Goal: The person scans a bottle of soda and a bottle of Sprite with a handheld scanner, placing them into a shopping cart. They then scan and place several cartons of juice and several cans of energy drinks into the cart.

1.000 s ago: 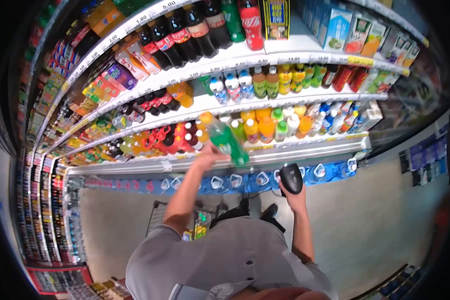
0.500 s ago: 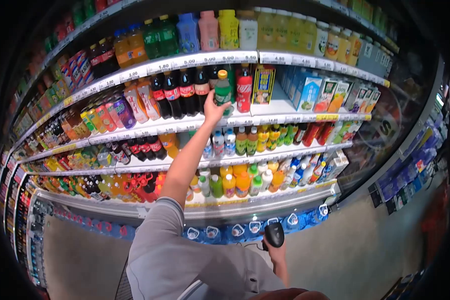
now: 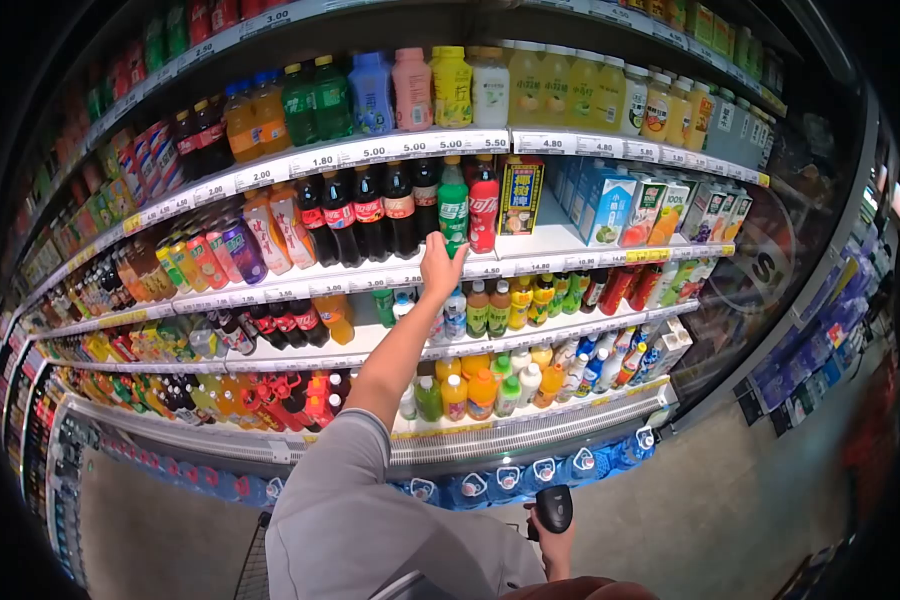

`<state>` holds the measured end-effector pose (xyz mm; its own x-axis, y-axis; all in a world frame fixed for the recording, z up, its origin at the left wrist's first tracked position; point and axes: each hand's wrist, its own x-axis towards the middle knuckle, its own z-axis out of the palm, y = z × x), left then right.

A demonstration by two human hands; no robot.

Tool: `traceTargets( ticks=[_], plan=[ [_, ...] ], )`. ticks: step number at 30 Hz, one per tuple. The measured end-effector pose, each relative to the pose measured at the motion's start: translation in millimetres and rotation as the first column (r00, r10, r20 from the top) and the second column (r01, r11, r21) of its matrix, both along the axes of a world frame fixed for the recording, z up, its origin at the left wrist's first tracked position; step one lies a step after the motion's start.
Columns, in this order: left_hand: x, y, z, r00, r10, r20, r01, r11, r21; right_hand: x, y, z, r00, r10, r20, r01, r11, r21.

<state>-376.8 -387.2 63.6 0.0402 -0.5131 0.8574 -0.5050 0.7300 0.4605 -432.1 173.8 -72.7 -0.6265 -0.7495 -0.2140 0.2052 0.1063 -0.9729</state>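
Note:
My left hand (image 3: 442, 262) reaches up to the second shelf, closed around the lower part of a green soda bottle (image 3: 453, 208). That bottle stands upright between a dark cola bottle (image 3: 424, 195) and a red cola bottle (image 3: 483, 213). Part of its base is hidden by my fingers. Low at the right, my right hand (image 3: 558, 541) is wrapped round a black handheld barcode scanner (image 3: 554, 508), whose rounded head points up toward the shelves.
Price-labelled shelf edges (image 3: 400, 150) run above and below my left hand. A yellow-and-black carton (image 3: 521, 196) and a blue-and-white carton (image 3: 602, 208) stand to the right. Large water jugs (image 3: 469, 489) line the floor along the cooler's base (image 3: 470, 443).
The green bottle, tilted in my left hand before, now stands upright in the row. My left hand has shifted down to its lower part. The view has tilted slightly upward.

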Motion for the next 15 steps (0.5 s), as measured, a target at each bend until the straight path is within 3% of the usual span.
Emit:
traceTargets(
  ticks=[2, 6, 9, 11, 13, 15],
  plan=[
    [1, 1, 5, 0.997, 0.015, 0.075, -0.030, 0.977, 0.210, 0, -2, 3, 1.000, -0.011, 0.018, 0.011, 1.000, -0.007],
    [-5, -6, 11, 0.986, 0.077, 0.148, -0.120, 0.943, 0.310, -5, -3, -7, 0.999, 0.042, -0.002, -0.042, 0.999, -0.018],
    [-8, -17, -5, 0.990, 0.102, 0.101, -0.121, 0.971, 0.206, -8, -3, -15, 0.995, 0.100, -0.022, -0.101, 0.995, -0.016],
    [-6, -19, -8, 0.993, 0.064, 0.104, -0.092, 0.951, 0.295, -9, -3, -15, 0.993, 0.117, -0.029, -0.117, 0.993, -0.005],
    [0, -13, -9, 0.988, 0.014, 0.155, -0.047, 0.977, 0.210, -13, -1, -15, 0.991, 0.131, -0.028, -0.131, 0.991, 0.009],
    [8, 6, -14, 0.970, -0.010, 0.244, -0.049, 0.971, 0.234, -18, 2, -20, 0.987, 0.156, -0.048, -0.155, 0.988, 0.016]
  ],
)
